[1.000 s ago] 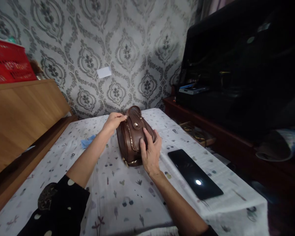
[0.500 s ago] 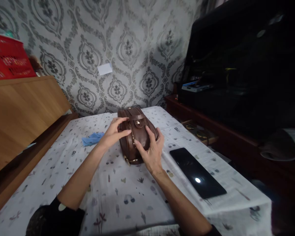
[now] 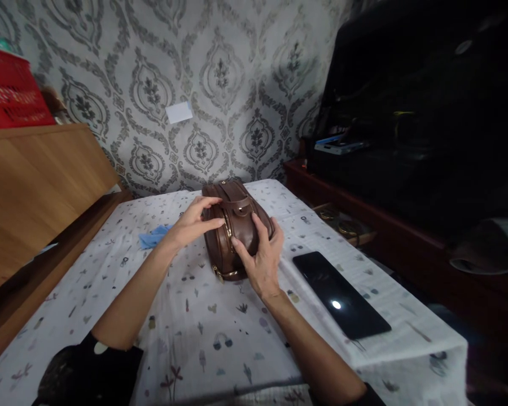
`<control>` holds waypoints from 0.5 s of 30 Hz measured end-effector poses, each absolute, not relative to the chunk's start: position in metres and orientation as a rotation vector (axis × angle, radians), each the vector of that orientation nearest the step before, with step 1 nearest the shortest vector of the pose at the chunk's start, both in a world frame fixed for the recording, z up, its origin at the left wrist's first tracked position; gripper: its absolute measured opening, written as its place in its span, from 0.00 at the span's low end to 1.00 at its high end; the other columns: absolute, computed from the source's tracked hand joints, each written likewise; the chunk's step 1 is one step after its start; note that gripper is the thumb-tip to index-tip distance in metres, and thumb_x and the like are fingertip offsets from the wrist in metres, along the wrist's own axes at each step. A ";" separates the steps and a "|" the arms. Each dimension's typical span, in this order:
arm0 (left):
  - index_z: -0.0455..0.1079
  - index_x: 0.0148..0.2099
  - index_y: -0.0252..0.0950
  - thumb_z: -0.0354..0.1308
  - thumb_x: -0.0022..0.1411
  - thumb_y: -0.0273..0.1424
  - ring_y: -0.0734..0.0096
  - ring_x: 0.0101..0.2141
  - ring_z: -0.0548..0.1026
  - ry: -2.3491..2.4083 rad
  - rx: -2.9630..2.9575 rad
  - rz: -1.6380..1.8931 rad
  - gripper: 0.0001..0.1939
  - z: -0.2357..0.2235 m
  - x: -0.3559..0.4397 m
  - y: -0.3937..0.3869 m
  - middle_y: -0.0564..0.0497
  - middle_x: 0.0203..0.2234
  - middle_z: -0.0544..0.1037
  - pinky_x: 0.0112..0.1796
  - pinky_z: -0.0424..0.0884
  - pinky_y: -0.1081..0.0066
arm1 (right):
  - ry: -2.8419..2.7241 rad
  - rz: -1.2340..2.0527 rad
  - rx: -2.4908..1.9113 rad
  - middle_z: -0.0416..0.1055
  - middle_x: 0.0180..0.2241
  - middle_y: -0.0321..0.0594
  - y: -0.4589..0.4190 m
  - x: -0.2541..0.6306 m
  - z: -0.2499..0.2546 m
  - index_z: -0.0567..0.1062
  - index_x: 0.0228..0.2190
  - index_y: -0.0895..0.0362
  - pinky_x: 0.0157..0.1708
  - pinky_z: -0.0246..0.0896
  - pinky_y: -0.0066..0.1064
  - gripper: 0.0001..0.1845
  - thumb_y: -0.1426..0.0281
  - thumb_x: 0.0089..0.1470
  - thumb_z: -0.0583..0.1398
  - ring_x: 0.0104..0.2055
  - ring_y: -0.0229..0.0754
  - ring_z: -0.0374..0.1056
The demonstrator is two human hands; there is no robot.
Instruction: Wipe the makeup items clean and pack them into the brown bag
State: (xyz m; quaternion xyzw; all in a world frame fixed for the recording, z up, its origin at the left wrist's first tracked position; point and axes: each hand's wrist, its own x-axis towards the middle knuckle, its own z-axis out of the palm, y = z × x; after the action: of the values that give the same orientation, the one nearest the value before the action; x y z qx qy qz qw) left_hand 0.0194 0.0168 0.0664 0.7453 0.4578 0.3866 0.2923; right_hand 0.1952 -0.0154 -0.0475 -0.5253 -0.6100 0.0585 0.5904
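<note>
A small brown leather bag [image 3: 237,228] with gold zips and a strap across its top stands on a table covered with a white patterned cloth [image 3: 211,332]. My left hand [image 3: 192,223] rests on the bag's left upper side, fingers curled towards the gold zip. My right hand [image 3: 260,256] presses against the bag's near right side, thumb and fingers spread over the leather. Both hands grip the bag between them.
A black phone [image 3: 341,293] lies face up on the cloth right of the bag. A blue cloth [image 3: 152,237] lies left of it. A wooden headboard [image 3: 38,186] runs along the left, a dark cabinet [image 3: 406,225] along the right, patterned wallpaper [image 3: 220,84] behind.
My left hand has come down from the strap at the bag's top to its left side by the zip. The right hand has stayed on the bag's near side.
</note>
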 end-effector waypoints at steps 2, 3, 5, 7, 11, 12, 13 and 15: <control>0.72 0.55 0.43 0.64 0.59 0.40 0.54 0.55 0.69 1.336 2.106 1.043 0.23 0.073 0.029 0.017 0.45 0.51 0.72 0.51 0.70 0.61 | -1.416 0.123 -1.228 0.46 0.65 0.54 -0.016 0.194 -0.047 0.62 0.63 0.50 0.62 0.52 0.63 0.37 0.47 0.59 0.58 0.69 0.62 0.47; 0.73 0.55 0.42 0.63 0.59 0.39 0.54 0.53 0.70 1.400 2.193 1.052 0.22 0.076 0.036 0.018 0.45 0.49 0.73 0.51 0.69 0.60 | -1.412 0.113 -1.228 0.47 0.65 0.54 -0.016 0.194 -0.047 0.62 0.63 0.50 0.62 0.53 0.63 0.37 0.47 0.59 0.58 0.69 0.62 0.48; 0.74 0.53 0.40 0.63 0.59 0.39 0.53 0.51 0.70 1.508 2.388 1.061 0.20 0.083 0.050 0.020 0.45 0.45 0.74 0.51 0.68 0.58 | -1.404 0.098 -1.228 0.47 0.65 0.54 -0.016 0.193 -0.047 0.62 0.63 0.49 0.61 0.53 0.62 0.37 0.47 0.58 0.59 0.68 0.62 0.48; 0.75 0.52 0.39 0.62 0.61 0.37 0.53 0.49 0.71 1.566 2.540 1.039 0.17 0.089 0.064 0.025 0.46 0.43 0.75 0.52 0.67 0.58 | -1.399 0.093 -1.231 0.48 0.65 0.54 -0.016 0.193 -0.047 0.62 0.63 0.49 0.61 0.54 0.63 0.37 0.47 0.58 0.59 0.68 0.62 0.49; 0.78 0.45 0.39 0.61 0.61 0.34 0.55 0.47 0.72 1.631 2.548 0.945 0.11 0.097 0.086 0.043 0.47 0.40 0.77 0.51 0.66 0.61 | -1.393 0.086 -1.224 0.49 0.65 0.54 -0.015 0.193 -0.047 0.64 0.62 0.49 0.61 0.54 0.63 0.36 0.47 0.57 0.60 0.68 0.63 0.51; 0.78 0.42 0.38 0.62 0.60 0.34 0.56 0.45 0.73 1.654 2.510 0.916 0.09 0.098 0.090 0.048 0.48 0.38 0.78 0.49 0.67 0.62 | -1.391 0.083 -1.222 0.49 0.65 0.54 -0.015 0.193 -0.047 0.64 0.61 0.49 0.61 0.55 0.63 0.36 0.47 0.57 0.60 0.67 0.63 0.51; 0.78 0.38 0.38 0.63 0.59 0.34 0.57 0.43 0.74 1.674 2.469 0.894 0.07 0.099 0.093 0.053 0.49 0.35 0.78 0.47 0.67 0.63 | -1.389 0.080 -1.221 0.50 0.64 0.54 -0.015 0.193 -0.047 0.64 0.61 0.49 0.61 0.55 0.62 0.35 0.47 0.58 0.60 0.67 0.62 0.51; 0.75 0.31 0.37 0.64 0.57 0.34 0.59 0.36 0.74 1.701 2.395 0.883 0.06 0.100 0.098 0.061 0.51 0.28 0.76 0.41 0.67 0.65 | -1.382 0.076 -1.228 0.50 0.64 0.53 -0.015 0.193 -0.046 0.65 0.61 0.49 0.60 0.56 0.62 0.34 0.48 0.58 0.60 0.67 0.62 0.51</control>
State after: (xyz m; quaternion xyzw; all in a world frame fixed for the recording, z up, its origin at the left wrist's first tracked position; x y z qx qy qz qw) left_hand 0.0979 0.0608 0.1001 0.7803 0.5541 0.2877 0.0371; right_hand 0.1929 -0.0153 -0.0463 -0.5302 -0.5965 0.0328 0.6017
